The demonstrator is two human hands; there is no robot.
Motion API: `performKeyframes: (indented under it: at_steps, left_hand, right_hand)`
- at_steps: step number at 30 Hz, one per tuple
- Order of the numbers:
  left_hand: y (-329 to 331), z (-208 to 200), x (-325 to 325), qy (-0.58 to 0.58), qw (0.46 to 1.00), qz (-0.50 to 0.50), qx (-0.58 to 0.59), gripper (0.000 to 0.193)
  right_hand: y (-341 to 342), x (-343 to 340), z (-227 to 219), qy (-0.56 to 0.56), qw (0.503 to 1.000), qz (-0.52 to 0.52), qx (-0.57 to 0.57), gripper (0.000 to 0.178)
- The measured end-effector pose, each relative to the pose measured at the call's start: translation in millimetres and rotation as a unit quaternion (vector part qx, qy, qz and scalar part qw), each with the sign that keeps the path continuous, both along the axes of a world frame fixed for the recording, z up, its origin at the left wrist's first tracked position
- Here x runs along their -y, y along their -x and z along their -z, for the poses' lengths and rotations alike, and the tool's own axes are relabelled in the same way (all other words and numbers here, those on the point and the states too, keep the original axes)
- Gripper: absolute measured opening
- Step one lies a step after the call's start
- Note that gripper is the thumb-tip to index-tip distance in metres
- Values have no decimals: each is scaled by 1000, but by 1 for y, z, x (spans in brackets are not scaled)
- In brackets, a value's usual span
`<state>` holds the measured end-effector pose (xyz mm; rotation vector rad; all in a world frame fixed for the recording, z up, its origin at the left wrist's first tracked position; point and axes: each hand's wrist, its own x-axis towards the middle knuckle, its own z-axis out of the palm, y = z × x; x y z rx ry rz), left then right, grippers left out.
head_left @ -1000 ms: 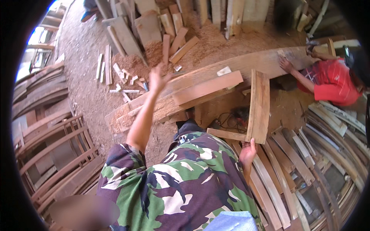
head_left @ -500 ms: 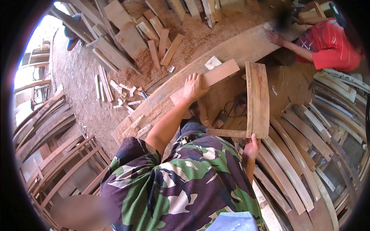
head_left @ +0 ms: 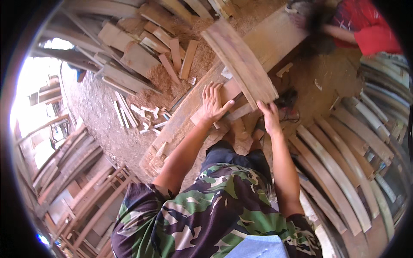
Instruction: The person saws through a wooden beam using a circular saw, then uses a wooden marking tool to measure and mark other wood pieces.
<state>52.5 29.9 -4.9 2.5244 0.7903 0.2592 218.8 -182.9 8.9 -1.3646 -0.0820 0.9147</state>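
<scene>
Two hands point(head_left: 211, 105) touch one flat board point(head_left: 231, 89) and one curved panel point(head_left: 241, 63).

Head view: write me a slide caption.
Right hand holds a curved wooden piece; left hand spreads over a flat board.

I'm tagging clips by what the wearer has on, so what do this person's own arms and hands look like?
The left hand and right hand are bare, with no gloves visible. Both forearms are uncovered, and no watch or band shows. The short, loose sleeves carry a camouflage print: green, dark purplish brown, black and cream patches.
</scene>
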Motion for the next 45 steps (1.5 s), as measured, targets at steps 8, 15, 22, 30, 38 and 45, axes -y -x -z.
performKeyframes:
  at_steps: [8, 15, 22, 30, 38, 45]
  left_hand:
    - [-8, -9, 5, -35, 999, 19, -17, 121]
    - [-16, -6, 10, -58, 998, 19, -23, 118]
    - [-14, -4, 7, -43, 997, 41, -44, 115]
    - [-13, -1, 6, -69, 994, 46, -70, 116]
    - [-13, -2, 7, -71, 991, 52, -97, 117]
    - [-13, -4, 7, -74, 991, 47, -101, 115]
  right_hand:
    - [-4, -58, 42, -23, 999, -31, -35, 41]
    - [4, -62, 47, 1, 999, -26, -32, 42]
    - [3, -64, 35, -9, 999, -40, -20, 40]
    - [4, -67, 24, -1, 1000, -27, 6, 40]
    - [6, -67, 32, 9, 1000, -23, 9, 44]
    - [8, -70, 39, 24, 999, -12, 39, 49]
